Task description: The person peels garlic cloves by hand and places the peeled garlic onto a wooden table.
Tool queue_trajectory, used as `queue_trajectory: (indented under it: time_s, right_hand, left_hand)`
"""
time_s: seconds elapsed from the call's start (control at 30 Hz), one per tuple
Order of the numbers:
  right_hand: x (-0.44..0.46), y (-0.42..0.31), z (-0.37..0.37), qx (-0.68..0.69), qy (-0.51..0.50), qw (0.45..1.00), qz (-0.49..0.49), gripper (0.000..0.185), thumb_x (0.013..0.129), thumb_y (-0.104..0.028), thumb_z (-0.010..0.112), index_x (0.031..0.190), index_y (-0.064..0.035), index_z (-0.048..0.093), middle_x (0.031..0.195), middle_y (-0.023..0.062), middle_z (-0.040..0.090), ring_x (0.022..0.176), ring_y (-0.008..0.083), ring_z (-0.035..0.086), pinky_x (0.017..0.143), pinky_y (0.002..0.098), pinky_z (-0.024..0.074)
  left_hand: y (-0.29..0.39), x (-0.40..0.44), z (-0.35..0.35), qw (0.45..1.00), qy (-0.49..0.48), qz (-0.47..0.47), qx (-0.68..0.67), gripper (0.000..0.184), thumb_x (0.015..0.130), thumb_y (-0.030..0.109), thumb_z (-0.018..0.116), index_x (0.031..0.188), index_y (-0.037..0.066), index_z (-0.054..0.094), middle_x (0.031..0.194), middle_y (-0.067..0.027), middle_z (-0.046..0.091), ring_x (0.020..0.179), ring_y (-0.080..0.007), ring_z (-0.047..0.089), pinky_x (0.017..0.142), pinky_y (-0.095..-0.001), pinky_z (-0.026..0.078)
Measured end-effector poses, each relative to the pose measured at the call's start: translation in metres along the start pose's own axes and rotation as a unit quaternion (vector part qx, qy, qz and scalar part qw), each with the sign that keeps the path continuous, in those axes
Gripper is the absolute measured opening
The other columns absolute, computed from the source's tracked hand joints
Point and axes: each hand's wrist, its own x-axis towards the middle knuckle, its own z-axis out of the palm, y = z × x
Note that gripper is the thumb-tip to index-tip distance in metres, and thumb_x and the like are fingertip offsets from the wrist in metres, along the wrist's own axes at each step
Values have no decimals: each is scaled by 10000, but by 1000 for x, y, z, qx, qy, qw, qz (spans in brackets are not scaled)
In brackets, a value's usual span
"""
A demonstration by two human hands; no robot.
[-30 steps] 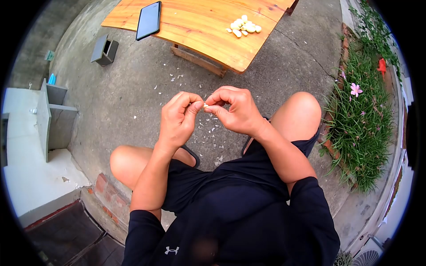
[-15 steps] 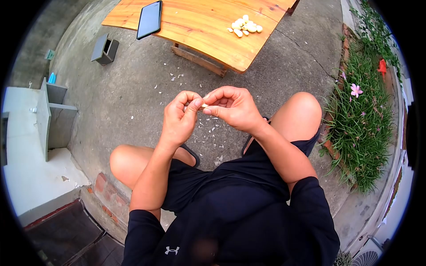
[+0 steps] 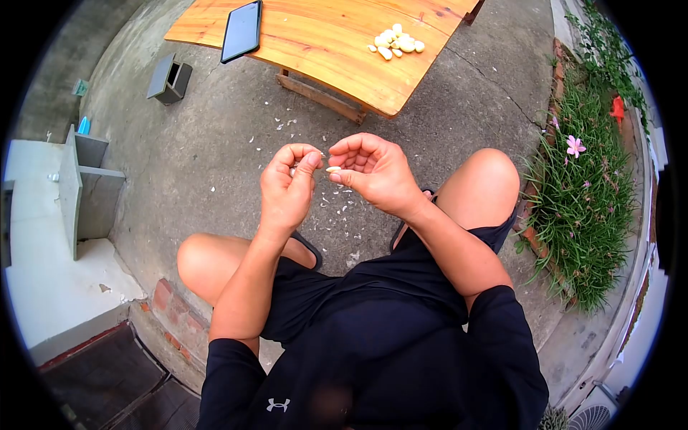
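Between the thumb and fingers of my right hand point(image 3: 376, 172) is a small pale garlic clove point(image 3: 333, 169). My left hand point(image 3: 287, 183) faces it across a narrow gap, thumb and forefinger pinched together. A tiny pale bit shows at that pinch, and something whitish is partly hidden behind the curled fingers; I cannot make out either. Both hands are above the concrete ground, in front of my knees. Farther off, a pile of pale yellow garlic cloves point(image 3: 396, 43) lies on the wooden table point(image 3: 322, 43).
A dark-framed tablet point(image 3: 241, 32) lies at the table's near left edge. White skin flakes point(image 3: 344, 215) are scattered on the concrete below my hands. A grey box point(image 3: 170, 79) stands left of the table. Grass with pink flowers point(image 3: 575, 146) borders the right side.
My hands have drawn slightly apart, the left moving a little left. The clove stays in my right hand and shows more plainly now.
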Motion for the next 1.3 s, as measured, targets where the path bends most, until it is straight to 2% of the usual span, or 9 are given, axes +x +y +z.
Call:
queue_trajectory:
  time_s: [0.13,0.23,0.33,0.43,0.83,0.93,1.03,1.13,1.3]
  right_hand:
    - [-1,-1,1,-19,1,1000,-24,289,856,97,725,1121,22,637,1000,72,691,931,111,674,870,267,584]
    - [-1,2,-2,-32,-17,998,-56,295,858,85,749,1118,6,635,1003,69,697,952,115,683,861,268,588]
    - [-2,-6,3,-23,20,999,-33,236,862,87,728,1068,17,637,977,71,696,923,107,680,837,260,586]
    - [-1,-10,4,-18,27,999,-21,211,863,65,740,1040,13,638,947,66,706,893,110,689,814,262,591]
    - [-1,-8,3,-212,53,968,-124,174,824,-30,814,932,8,683,868,77,726,796,109,700,724,269,581]
    - [-5,-9,6,-169,51,981,-77,171,823,-37,816,927,2,686,840,73,721,784,118,701,719,273,580]
    - [-7,-2,9,-169,58,977,-117,166,814,-33,812,924,-4,692,831,82,719,775,130,704,712,280,579]
    - [-9,-3,9,-236,32,962,-133,175,832,18,796,958,5,674,887,50,710,826,99,673,757,262,567]
    - [-10,-4,8,-249,12,960,-124,158,828,30,785,943,14,677,898,62,717,854,112,685,764,269,569]
  left_hand:
    - [5,2,6,993,72,50,77,190,987,100,672,1164,31,690,980,-36,713,592,9,471,521,-166,376]
    - [-1,7,-3,987,49,21,153,216,955,96,716,1160,29,711,939,-40,721,563,9,483,483,-172,371]
    - [12,2,0,997,15,-68,-11,180,923,116,760,1072,17,734,889,-33,729,533,1,485,454,-180,372]
    - [19,-2,5,995,-41,-63,-59,149,950,113,727,1051,5,712,804,-14,703,500,-14,464,430,-165,330]
    - [12,-1,1,994,-42,-99,-16,149,988,167,688,1008,19,681,759,11,652,511,-16,464,436,-175,317]
    - [1,-2,1,998,-50,-35,18,136,1008,166,657,1001,30,647,751,19,615,522,-16,461,453,-178,332]
    - [2,-5,4,999,-24,-11,46,137,1007,154,641,935,38,651,701,34,612,543,-17,457,476,-209,356]
    - [-2,-3,2,995,-49,-35,75,194,1050,203,568,930,53,592,725,7,581,522,-40,462,456,-203,346]
    - [-1,-1,0,990,-67,-123,-10,227,1041,244,560,900,67,577,691,5,548,497,-60,452,425,-217,308]
